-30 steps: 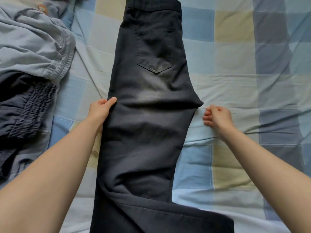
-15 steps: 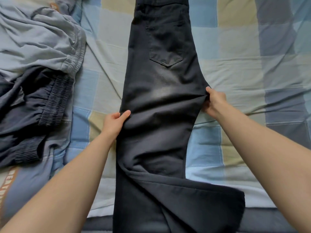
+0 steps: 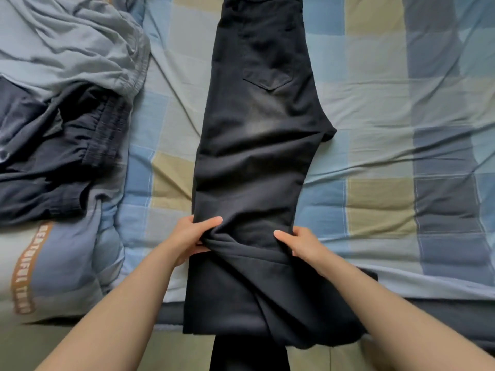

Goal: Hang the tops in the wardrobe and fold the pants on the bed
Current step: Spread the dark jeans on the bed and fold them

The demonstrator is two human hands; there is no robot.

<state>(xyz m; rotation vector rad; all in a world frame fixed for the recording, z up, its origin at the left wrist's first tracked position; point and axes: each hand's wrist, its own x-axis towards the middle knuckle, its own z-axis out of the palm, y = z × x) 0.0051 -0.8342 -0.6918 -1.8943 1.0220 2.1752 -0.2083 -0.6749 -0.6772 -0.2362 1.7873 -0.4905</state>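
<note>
Now lower on the black pants (image 3: 257, 145) than a second ago: left hand (image 3: 191, 238) and right hand (image 3: 300, 243) both gripping bunched leg fabric near the bed's (image 3: 401, 129) front edge. Pants lying lengthwise, hems hanging over that edge.

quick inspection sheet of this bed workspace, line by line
surface: blue, grey and tan checked bed sheet, wrinkled
job's things: black trousers lie flat lengthwise, back pocket up, legs hanging over the near edge of the bed
clutter: grey elastic-waist garment overlapping dark navy elastic-waist garment at left; blue cloth with orange lettered stripe below them
grippers: left hand and right hand grip the trousers at the legs, one on each side edge
cables: nothing seen
surroundings: floor beyond the bed edge
</note>
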